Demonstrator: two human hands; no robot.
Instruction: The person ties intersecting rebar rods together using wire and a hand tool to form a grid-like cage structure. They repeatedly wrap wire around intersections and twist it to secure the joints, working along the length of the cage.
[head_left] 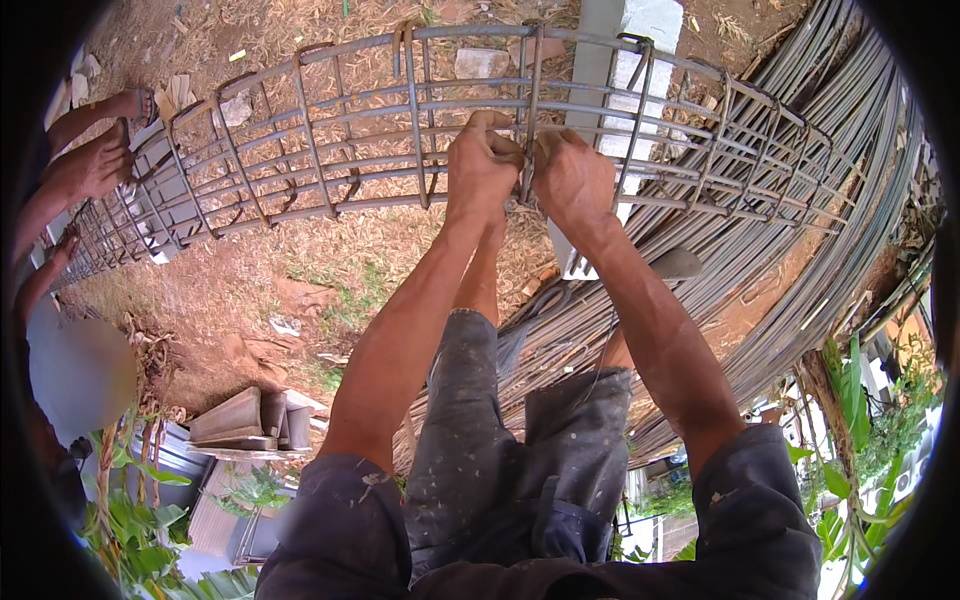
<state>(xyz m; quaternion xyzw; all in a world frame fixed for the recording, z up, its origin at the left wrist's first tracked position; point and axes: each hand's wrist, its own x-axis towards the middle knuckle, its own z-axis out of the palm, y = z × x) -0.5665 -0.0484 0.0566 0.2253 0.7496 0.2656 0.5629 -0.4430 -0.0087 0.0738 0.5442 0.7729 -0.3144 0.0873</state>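
Observation:
A long rebar cage (414, 90) of lengthwise bars and square stirrups spans the view in front of me. Both hands meet at one upright stirrup (534, 75) near its middle. To the left of that stirrup, my left hand (484, 165) is closed, fingers curled in against the bars. My right hand (575, 180) is closed too, pinching right beside the stirrup from the other side. Whatever is between the fingers of either hand is hidden by the knuckles. Other stirrups stand at intervals along the bars on both sides.
Under the cage passes a pale beam (600, 60). A big bundle of curved steel rods (770, 220) sweeps around on the right. At the far left, another person's hand (105, 162) is at the cage's end. Stacked boards (235, 420) lie lower left on the dirt.

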